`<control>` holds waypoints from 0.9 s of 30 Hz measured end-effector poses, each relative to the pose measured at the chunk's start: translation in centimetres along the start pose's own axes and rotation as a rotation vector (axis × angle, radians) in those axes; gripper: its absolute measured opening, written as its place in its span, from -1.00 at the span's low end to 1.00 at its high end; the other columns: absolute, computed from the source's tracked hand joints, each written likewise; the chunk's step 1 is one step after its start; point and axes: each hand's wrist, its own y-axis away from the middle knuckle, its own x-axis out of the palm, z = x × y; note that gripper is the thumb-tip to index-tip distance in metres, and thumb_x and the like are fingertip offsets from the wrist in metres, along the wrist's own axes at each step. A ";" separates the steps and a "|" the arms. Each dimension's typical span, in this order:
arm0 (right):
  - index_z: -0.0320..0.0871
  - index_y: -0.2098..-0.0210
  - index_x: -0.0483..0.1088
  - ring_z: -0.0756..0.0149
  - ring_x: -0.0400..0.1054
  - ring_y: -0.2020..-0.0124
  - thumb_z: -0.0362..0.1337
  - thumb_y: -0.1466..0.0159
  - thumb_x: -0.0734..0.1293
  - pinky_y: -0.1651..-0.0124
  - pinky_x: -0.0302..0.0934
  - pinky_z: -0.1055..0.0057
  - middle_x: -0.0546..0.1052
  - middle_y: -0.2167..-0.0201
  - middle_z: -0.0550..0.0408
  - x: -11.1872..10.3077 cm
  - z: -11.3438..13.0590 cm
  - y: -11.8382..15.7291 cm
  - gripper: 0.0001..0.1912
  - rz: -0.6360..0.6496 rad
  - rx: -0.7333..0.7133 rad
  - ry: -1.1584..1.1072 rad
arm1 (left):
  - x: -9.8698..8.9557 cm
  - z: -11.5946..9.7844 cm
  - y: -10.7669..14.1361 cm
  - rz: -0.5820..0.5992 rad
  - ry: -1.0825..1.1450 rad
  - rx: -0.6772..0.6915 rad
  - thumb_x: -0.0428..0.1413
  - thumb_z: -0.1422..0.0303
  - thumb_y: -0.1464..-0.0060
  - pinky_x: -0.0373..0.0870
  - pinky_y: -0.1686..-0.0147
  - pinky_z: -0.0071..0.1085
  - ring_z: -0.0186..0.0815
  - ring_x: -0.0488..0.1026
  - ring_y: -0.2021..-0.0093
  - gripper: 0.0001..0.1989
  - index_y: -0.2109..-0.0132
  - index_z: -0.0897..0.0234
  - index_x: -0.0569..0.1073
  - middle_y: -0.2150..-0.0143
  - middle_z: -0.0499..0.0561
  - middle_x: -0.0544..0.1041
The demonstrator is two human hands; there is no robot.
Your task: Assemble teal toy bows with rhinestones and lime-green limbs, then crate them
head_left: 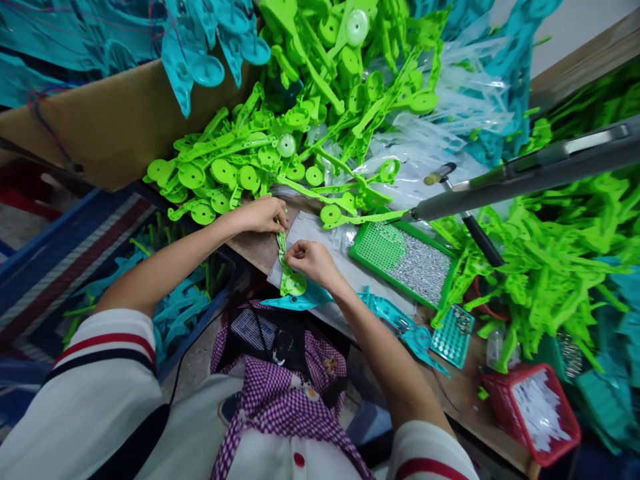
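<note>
My left hand [265,215] is closed at the upper end of a long bright-green plastic piece [294,285], which has a round disc at its lower end. The piece lies upright in view on a pale cloth [310,230] at the table's front edge. My right hand [313,261] pinches thumb and fingers together close against the middle of the same piece. Whatever is between those fingertips is too small to make out. Just below, a turquoise plastic part [305,298] lies partly under my right wrist.
A heap of green pieces [240,157] fills the back. A green tray [383,270] of small metal parts stands right of my hands, with a grey rod-shaped tool [525,167] above it. Far right are more green pieces [560,267] and a red basket [500,400]. A cardboard box [120,127] stands left.
</note>
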 end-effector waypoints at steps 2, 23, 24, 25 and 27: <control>-0.15 0.43 0.48 0.39 0.36 0.44 -0.29 -0.08 0.31 0.38 0.07 0.49 0.53 0.50 0.16 -0.1 0.4 0.1 -0.89 -0.016 0.031 0.052 | 0.0 0.1 -0.1 0.002 -0.001 0.006 0.23 0.37 0.01 0.24 0.00 -0.41 -0.28 0.49 0.12 -0.86 0.26 0.18 0.66 0.18 -0.05 0.62; -0.25 0.35 0.51 0.43 0.24 0.46 -0.30 -0.13 0.32 0.43 -0.01 0.50 0.52 0.45 0.10 -1.6 2.6 -1.6 -0.83 0.258 0.061 0.311 | -0.1 -0.8 0.9 0.041 -0.064 -0.005 0.11 0.36 -0.12 0.24 -0.06 -0.34 -0.23 0.44 0.00 -0.76 0.11 0.24 0.61 -0.01 0.04 0.54; -0.25 0.35 0.51 0.43 0.25 0.45 -0.30 -0.14 0.32 0.43 -0.01 0.51 0.52 0.44 0.10 -1.7 2.7 -1.6 -0.84 0.255 0.061 0.301 | 0.0 -1.1 1.5 0.022 -0.066 0.008 0.10 0.36 -0.13 0.23 -0.08 -0.31 -0.20 0.41 -0.05 -0.74 0.06 0.25 0.59 -0.07 0.07 0.51; -0.24 0.34 0.51 0.43 0.25 0.44 -0.30 -0.14 0.32 0.42 -0.01 0.51 0.52 0.43 0.10 -1.7 2.6 -1.6 -0.84 0.244 0.060 0.290 | 0.2 -1.5 2.2 -0.003 -0.066 0.027 0.09 0.37 -0.14 0.21 -0.12 -0.28 -0.18 0.37 -0.11 -0.71 0.01 0.25 0.57 -0.13 0.09 0.47; -0.22 0.35 0.50 0.43 0.26 0.45 -0.29 -0.15 0.32 0.42 -0.01 0.51 0.52 0.44 0.10 -1.7 2.5 -1.4 -0.85 0.228 0.045 0.264 | 0.7 -2.3 3.5 -0.048 -0.049 0.074 0.11 0.37 -0.13 0.15 -0.17 -0.20 -0.14 0.30 -0.18 -0.65 -0.08 0.22 0.51 -0.20 0.09 0.43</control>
